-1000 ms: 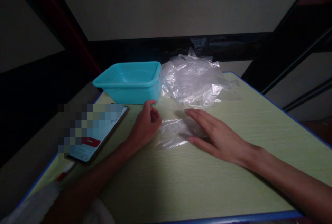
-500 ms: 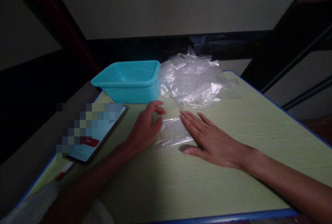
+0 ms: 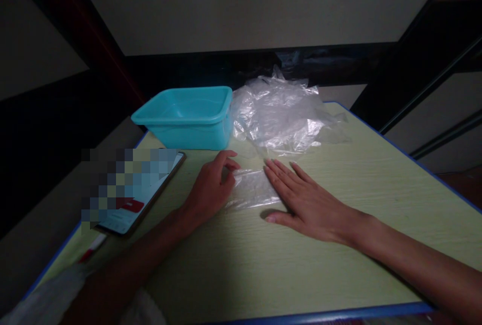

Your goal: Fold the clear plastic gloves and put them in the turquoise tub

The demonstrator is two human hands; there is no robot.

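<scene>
A clear plastic piece (image 3: 253, 188), flat and roughly rectangular, lies on the pale wood-grain table (image 3: 233, 269) between my hands. My right hand (image 3: 307, 199) rests palm down with fingers stretched out, its fingertips over the right end of the plastic. At the left end, my left hand (image 3: 211, 187) has its thumb and curled index finger close together at the plastic's edge, pinching it. Behind them is a crumpled heap of clear plastic bags (image 3: 282, 114).
A turquoise basin (image 3: 188, 136) stands at the back left, beside the heap. A phone (image 3: 150, 197), partly pixelated, lies on the left, with a red and white pen-like object (image 3: 92, 247) below it. A blue edge borders the table.
The thumb and index finger of my left hand have drawn slightly closer together at the plastic's edge. My right hand has barely moved.
</scene>
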